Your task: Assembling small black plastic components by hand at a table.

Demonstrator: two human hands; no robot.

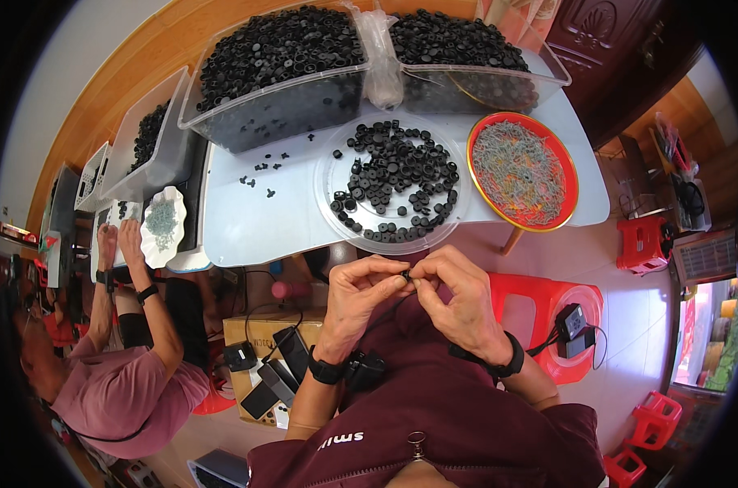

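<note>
My left hand (352,294) and my right hand (460,302) meet in front of my chest, just off the table's near edge. Between the left thumb and index finger is a small black plastic part (406,275), mostly covered by the fingertips. The right thumb and fingers are pinched together against its right side; whatever they grip is too small and hidden to name. Beyond my hands, a round clear tray (324,183) holds many loose black round plastic parts (393,171). Right of it, a red plate (570,175) with a gold rim is heaped with thin grey metal pins (519,171).
Large clear bins (279,118) full of black parts stand along the table's back. Several small black pieces (269,193) lie on the white tabletop (239,228). At left, a co-worker (125,382) works beside a white scalloped dish (174,252). A red stool (511,285) stands at right.
</note>
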